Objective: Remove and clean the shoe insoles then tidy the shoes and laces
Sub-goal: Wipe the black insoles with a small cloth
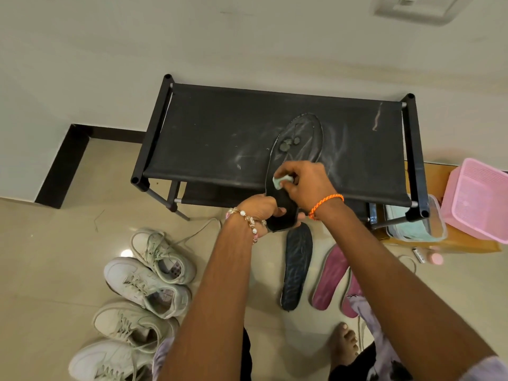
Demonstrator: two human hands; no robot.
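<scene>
Four white shoes [143, 295] lay on floor left of rack [220, 127]. I saw black insole [295, 149] flat on rack top, heel overhanging front edge. Left hand [259, 211] pinched heel; right hand [305, 185] fingers curled round cloth [280, 182]. Risk, I judged: hard wiping could tug overhanging insole free.

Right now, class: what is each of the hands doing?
Left hand: grips the heel end of the black insole.
Right hand: holds a pale green cloth against that insole.
</scene>
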